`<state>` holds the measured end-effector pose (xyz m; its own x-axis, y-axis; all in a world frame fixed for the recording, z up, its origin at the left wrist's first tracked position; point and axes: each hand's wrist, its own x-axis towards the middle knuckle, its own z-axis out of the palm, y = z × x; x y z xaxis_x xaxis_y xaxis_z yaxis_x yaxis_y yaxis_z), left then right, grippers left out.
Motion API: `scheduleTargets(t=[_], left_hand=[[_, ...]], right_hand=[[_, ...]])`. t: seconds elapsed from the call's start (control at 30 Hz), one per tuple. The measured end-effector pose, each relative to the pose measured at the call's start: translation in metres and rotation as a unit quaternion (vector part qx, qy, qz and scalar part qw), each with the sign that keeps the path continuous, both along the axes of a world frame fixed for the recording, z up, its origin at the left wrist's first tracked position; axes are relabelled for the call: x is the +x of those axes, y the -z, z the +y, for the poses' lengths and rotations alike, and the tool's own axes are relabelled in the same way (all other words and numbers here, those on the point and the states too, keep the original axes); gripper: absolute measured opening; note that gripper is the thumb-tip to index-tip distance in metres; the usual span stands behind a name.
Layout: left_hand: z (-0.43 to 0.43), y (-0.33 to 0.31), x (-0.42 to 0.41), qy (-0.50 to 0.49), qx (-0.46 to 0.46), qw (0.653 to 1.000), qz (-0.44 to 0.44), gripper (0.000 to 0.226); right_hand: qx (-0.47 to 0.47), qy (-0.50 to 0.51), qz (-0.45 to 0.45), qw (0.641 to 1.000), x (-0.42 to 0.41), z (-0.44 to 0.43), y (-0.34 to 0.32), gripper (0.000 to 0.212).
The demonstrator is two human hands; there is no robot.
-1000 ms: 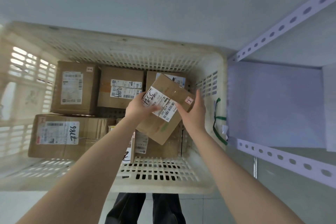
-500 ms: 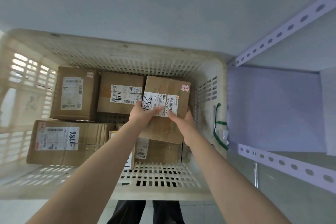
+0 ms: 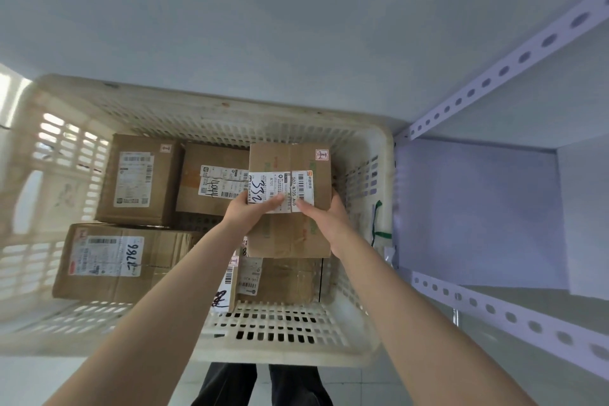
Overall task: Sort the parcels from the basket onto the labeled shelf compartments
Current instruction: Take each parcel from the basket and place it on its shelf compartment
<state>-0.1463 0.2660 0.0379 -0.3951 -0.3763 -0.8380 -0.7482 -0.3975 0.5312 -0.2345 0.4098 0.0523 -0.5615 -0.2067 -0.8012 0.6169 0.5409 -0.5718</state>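
Cardboard parcel [image 3: 290,237], label up, held above basket [image 3: 211,109]

Item: brown parcel, gripped at both sides by my left hand [image 3: 248,212] and right hand [image 3: 326,219]. My fingers [image 3: 274,201] are curled onto its white label [image 3: 280,183], likely so I can read the number for the shelf [image 3: 474,208].
Location: over the basket's right end.
Also in basket: other boxes [image 3: 138,178], below and to the left.
Obstruction: the basket's right wall [image 3: 365,181] stands between parcel and shelf.

This looks like a parcel depot or mailroom. A white slotted plastic basket [image 3: 230,110] holds cardboard parcels [image 3: 164,204] bearing barcoded shipping labels [image 3: 108,255] with handwritten numbers. Beside its right edge stands a perforated-steel shelf rack [image 3: 494,76] against a plain pale wall [image 3: 230,10].
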Motion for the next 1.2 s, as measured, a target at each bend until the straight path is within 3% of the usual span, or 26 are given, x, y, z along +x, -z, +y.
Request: scheduleTargets(t=[0.1,0.2,0.33,0.43,0.6,0.77,0.97,1.2], left_hand=[[0.004,-0.012,0.000,-0.012,-0.014,0.999,0.033,0.059],[0.005,-0.020,0.002,-0.019,-0.005,0.998,0.060,0.076],[0.009,-0.038,0.012,-0.034,-0.005,0.996,0.083,0.100],[0.011,-0.054,0.024,-0.028,-0.015,0.994,0.102,0.093],[0.013,-0.101,0.043,-0.021,-0.039,0.991,0.128,0.042],[0.021,-0.167,0.080,-0.012,-0.080,0.983,0.167,0.056],[0.042,-0.240,0.131,0.026,-0.098,0.979,0.176,0.078],[0.072,-0.288,0.153,0.107,-0.122,0.967,0.197,0.057]], right_hand=[[-0.006,-0.001,-0.002,1.000,-0.004,-0.002,-0.010,0.095],[-0.009,0.006,-0.002,1.000,-0.003,-0.002,-0.018,0.106],[-0.024,-0.004,0.014,1.000,0.004,-0.001,-0.032,0.084],[-0.023,-0.004,0.031,0.999,0.014,-0.004,-0.048,0.083],[-0.053,-0.016,0.055,0.997,0.035,-0.006,-0.098,0.094],[-0.076,-0.003,0.088,0.993,0.075,0.005,-0.170,0.082],[-0.095,0.036,0.104,0.989,0.138,0.034,-0.242,0.092],[-0.118,0.063,0.125,0.983,0.177,0.077,-0.289,0.094]])
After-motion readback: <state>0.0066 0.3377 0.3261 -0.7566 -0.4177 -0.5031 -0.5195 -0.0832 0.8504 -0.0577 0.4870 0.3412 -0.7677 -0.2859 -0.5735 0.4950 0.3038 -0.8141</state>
